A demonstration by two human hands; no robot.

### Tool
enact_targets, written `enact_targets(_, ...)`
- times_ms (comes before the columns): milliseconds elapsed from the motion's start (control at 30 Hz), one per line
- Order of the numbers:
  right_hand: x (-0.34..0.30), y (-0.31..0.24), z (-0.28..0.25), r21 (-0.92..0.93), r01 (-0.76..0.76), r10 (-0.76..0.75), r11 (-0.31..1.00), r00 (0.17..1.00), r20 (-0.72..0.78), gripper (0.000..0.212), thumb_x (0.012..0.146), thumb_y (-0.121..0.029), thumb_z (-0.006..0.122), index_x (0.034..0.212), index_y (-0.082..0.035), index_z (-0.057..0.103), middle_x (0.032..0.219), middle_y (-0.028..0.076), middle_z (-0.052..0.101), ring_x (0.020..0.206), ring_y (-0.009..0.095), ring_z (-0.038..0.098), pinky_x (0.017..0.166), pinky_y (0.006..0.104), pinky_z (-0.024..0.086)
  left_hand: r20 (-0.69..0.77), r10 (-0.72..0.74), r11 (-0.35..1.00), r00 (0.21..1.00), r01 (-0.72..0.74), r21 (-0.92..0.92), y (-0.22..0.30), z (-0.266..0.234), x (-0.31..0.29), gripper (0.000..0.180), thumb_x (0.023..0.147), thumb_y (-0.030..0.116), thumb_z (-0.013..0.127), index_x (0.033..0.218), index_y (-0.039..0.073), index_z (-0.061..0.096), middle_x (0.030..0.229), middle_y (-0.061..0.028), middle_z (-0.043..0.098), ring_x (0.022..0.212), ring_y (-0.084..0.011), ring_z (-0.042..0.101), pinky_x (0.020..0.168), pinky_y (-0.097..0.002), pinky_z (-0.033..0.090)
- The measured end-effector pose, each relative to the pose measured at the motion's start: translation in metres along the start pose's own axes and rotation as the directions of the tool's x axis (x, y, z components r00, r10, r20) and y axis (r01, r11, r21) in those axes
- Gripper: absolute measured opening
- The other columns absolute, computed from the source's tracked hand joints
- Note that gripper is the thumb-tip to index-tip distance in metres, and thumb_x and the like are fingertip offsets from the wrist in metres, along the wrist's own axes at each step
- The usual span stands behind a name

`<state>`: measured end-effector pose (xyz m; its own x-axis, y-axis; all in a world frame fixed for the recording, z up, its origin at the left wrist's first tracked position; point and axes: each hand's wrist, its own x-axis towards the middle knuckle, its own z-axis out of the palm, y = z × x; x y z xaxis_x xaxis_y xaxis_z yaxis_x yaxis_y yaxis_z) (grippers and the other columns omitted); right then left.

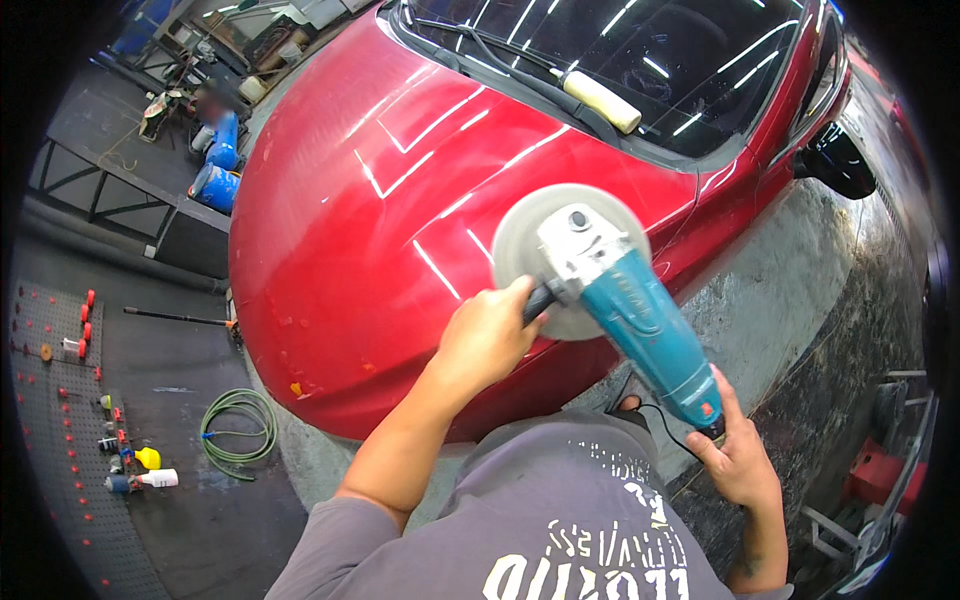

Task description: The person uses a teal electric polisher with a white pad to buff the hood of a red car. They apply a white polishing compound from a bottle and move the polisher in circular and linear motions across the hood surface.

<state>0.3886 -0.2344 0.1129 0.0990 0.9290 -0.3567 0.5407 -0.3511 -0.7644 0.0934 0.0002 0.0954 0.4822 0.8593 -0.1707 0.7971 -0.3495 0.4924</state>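
A teal electric polisher (640, 315) with a silver head and a round pale pad spans my two hands over the edge of a red car's hood (350, 260). My left hand (490, 335) is wrapped round its black side handle. At the rear end of the body, my right hand (738, 450) grips the tool near its black cord. The pad's face is turned down toward the paint, and its rim looks smeared as if spinning. Whether it touches the hood is hidden from above. Bright lamp reflections streak the glossy paint.
A cream bottle (600, 100) lies at the windshield's base beside the wiper. A coiled green hose (240, 432) rests on the floor at left, near a pegboard (50, 400) with small bottles. Blue containers (215, 187) stand at the far left. A red object (885, 475) sits at the right.
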Motion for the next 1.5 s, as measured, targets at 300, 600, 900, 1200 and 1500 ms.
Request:
enact_targets(300,0.038,-0.056,0.036,-0.142,0.150,-0.066,0.979,0.880,0.470,0.094,0.102,-0.040,0.076,0.174,-0.010,0.022,0.104,0.032,0.075,0.099,0.052,0.074,0.089,0.0557,0.056,-0.133,-0.443,0.895,0.886,0.429,-0.122,-0.070,0.008,-0.159,0.032,0.098,0.026,0.078,0.112,0.003,0.060,0.090,-0.0306,0.072,0.092,-0.0540,0.071,0.075,-0.0596,0.054)
enact_targets(600,0.098,-0.122,0.130,-0.223,0.405,-0.179,0.887,0.745,0.642,0.088,0.108,-0.052,0.061,0.173,-0.007,0.022,0.116,0.030,0.076,0.110,0.048,0.074,0.097,0.0576,0.058,-0.328,-0.623,0.776,0.710,0.615,-0.143,-0.175,0.005,-0.225,0.036,0.096,0.020,0.080,0.127,0.005,0.071,0.098,-0.0259,0.078,0.091,-0.0433,0.078,0.080,-0.0481,0.057)
enact_targets(900,0.046,-0.053,0.004,-0.329,0.112,-0.014,0.938,0.958,0.286,0.092,0.097,-0.059,0.074,0.170,-0.016,0.037,0.106,0.029,0.077,0.100,0.048,0.076,0.088,0.0562,0.058,-0.088,-0.323,0.924,0.942,0.295,-0.243,-0.055,0.019,-0.121,0.035,0.098,0.025,0.079,0.115,0.002,0.060,0.088,-0.0297,0.073,0.088,-0.0517,0.073,0.072,-0.0563,0.054)
enact_targets(1200,0.003,0.035,-0.119,-0.110,-0.154,0.121,0.982,0.957,-0.263,0.067,0.097,-0.038,0.075,0.153,-0.005,0.057,0.098,0.019,0.077,0.089,0.027,0.076,0.087,0.0400,0.057,0.059,0.166,0.969,0.984,-0.151,-0.197,0.096,0.041,0.059,0.044,0.102,0.027,0.074,0.135,0.004,0.057,0.095,-0.0323,0.074,0.096,-0.0546,0.073,0.082,-0.0622,0.056)
enact_targets(1500,0.041,0.028,-0.153,-0.102,-0.173,0.154,0.980,0.973,-0.174,0.072,0.099,-0.047,0.075,0.154,-0.004,0.057,0.085,0.019,0.073,0.067,0.024,0.065,0.072,0.0398,0.053,0.068,0.126,0.981,0.990,-0.114,-0.157,0.106,0.032,0.092,0.047,0.101,0.025,0.074,0.139,0.003,0.055,0.094,-0.0324,0.074,0.093,-0.0552,0.072,0.080,-0.0620,0.056)
